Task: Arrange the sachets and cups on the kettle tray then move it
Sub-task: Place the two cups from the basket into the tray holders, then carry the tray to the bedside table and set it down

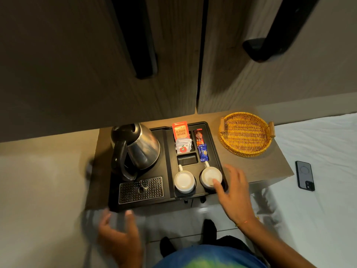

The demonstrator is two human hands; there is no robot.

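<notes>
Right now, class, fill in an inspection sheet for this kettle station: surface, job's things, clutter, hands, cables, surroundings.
Surface: wooden tabletop, holding the black kettle tray.
Job's things: kettle on tray; two cups upside down in front wells; sachets standing in rear slots.
Clutter: wicker basket, right of tray.
Hands: left hand at tray's front edge; right hand touching the right cup.
Cables: nothing seen.
Surroundings: phone on white bedding.
</notes>
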